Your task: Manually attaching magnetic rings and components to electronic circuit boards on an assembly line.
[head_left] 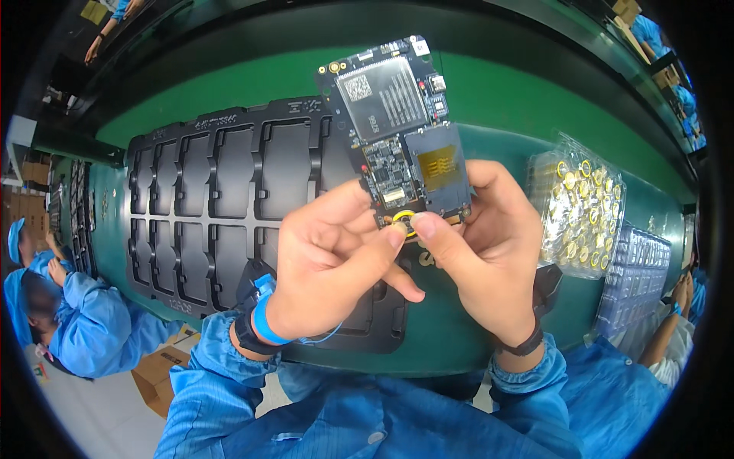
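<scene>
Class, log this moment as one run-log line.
left hand: holds circuit board | right hand: presses small round part | behind: black tray

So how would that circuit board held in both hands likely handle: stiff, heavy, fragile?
The circuit board probably stays stiff: it stands upright above the left hand and right hand, pinched only at its lower edge, without sagging. It looks thin, so likely light. Its exposed small parts and metal shield suggest it is fragile; edge grips seem safest.
</scene>
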Tool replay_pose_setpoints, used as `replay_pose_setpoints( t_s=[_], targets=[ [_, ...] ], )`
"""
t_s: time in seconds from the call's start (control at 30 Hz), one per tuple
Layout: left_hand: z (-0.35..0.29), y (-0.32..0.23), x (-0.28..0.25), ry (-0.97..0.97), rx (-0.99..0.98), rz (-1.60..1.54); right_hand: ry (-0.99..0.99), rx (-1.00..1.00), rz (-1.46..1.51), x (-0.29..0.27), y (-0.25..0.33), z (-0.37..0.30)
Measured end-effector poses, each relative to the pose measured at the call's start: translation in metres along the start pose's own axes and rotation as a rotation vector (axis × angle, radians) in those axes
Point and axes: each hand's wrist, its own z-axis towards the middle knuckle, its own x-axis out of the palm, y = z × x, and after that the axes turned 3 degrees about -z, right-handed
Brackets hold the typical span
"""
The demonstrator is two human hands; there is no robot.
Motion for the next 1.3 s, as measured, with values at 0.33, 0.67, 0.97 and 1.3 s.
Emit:
replay_pose_setpoints(
  t_s=[0.33, 0.67, 0.97, 1.3],
  targets=[
    [-0.001, 0.001, -0.002, 0.031, 0.004, 0.023, 0.015, 0.022, 0.028, 0.002, 0.000, -0.001],
    [0.004, 0.002, -0.007, -0.018, -0.020, -0.014, 0.056, 0.089, 0.062, -0.004, 0.000, 0.002],
    [0.006, 0.002, -0.010, 0.008, -0.093, -0.126, 0.014, 0.109, 0.019, 0.001, -0.003, -0.002],
    [0.012, 0.009, -0.013, -0.019, -0.097, -0.123, 0.063, 0.101, 0.014, -0.004, -0.005, -0.002]
  ],
)
